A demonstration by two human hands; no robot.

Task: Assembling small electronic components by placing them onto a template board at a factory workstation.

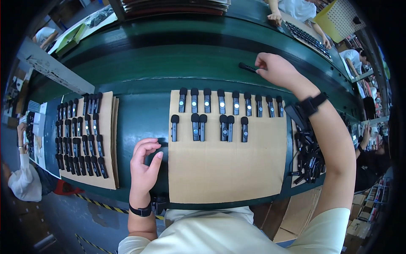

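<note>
Right grip [275, 70] pinches black mic [247, 67] on belt beyond cardboard sheet [228, 169]; left grip [145, 163] half-curled, holding nothing, beside sheet's left edge.

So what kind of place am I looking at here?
Most likely a factory assembly line: a long green conveyor belt, small black devices laid in rows on cardboard sheets, and other workers' hands further along.

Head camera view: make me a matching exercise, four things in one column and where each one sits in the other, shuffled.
Things:
1. right hand
2. left hand
3. loose heap of black devices
4. full cardboard sheet

Places:
A. far left of the bench
B. on the conveyor belt, at a single black device
C. right of the middle cardboard sheet
D. at that sheet's left edge

Pairs: 1-B, 2-D, 3-C, 4-A
</note>
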